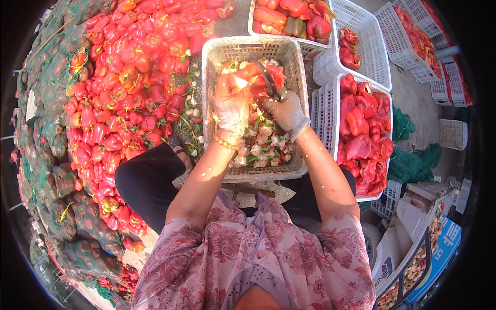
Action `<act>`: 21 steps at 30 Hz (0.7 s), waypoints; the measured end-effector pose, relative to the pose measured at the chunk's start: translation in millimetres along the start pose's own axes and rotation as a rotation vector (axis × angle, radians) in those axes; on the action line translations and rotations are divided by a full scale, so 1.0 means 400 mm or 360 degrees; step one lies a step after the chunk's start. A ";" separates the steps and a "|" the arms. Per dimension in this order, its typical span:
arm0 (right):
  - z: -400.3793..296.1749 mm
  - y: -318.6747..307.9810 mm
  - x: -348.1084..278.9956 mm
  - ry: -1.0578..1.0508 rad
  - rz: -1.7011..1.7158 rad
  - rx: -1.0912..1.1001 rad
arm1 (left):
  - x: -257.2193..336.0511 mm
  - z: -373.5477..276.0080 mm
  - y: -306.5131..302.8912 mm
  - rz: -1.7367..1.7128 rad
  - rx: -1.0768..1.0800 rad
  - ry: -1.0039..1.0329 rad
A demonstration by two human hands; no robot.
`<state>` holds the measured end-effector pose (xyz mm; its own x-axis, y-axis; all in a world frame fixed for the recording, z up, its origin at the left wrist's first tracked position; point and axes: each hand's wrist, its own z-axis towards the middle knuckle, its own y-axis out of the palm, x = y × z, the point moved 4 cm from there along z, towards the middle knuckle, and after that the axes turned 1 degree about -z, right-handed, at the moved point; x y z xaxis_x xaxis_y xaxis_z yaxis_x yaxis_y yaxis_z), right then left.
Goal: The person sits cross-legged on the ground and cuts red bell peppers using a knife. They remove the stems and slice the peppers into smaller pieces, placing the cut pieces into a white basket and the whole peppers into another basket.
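My gloved left hand (pixel 232 101) holds a red bell pepper (pixel 254 75) over a white plastic crate (pixel 303 116). Strong glare washes out part of that hand and the pepper. In my gloved right hand (pixel 286 110) is a knife (pixel 266 75), its dark curved blade lying across the pepper. Whether the blade has cut in cannot be seen. Below both hands, the crate holds a heap of pale pepper cores with green stems (pixel 267 145).
Red bell peppers (pixel 128 66) lie piled at left, beside filled green mesh sacks (pixel 50 128). Crates of red peppers stand at the upper right (pixel 292 19) and right (pixel 366 131). A partly filled white crate (pixel 366 46) sits between them. Green netting (pixel 412 164) and a cart (pixel 403 248) are farther right.
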<state>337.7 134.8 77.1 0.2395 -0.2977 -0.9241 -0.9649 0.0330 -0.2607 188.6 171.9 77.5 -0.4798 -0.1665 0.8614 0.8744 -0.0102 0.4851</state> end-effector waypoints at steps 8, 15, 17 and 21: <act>-0.125 -0.064 -0.044 0.0196 0.0414 -0.0310 | -0.020 0.044 -0.040 -0.0264 0.0551 -0.0536; -0.090 -0.127 0.006 0.0243 -0.0152 -0.0430 | -0.042 0.087 -0.086 -0.0345 0.0443 -0.0951; -0.076 -0.144 0.043 0.0063 -0.0151 -0.0218 | -0.039 0.081 -0.074 -0.0344 0.0365 -0.0998; -0.120 -0.176 -0.065 0.0162 0.0581 -0.0070 | -0.020 0.053 -0.026 -0.0280 0.0383 -0.0815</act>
<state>394.2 94.5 132.8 -0.1309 -0.3673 -0.9208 -0.9889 0.1140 0.0951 181.9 194.4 68.9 -0.6422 0.3148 0.6989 0.7663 0.2394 0.5963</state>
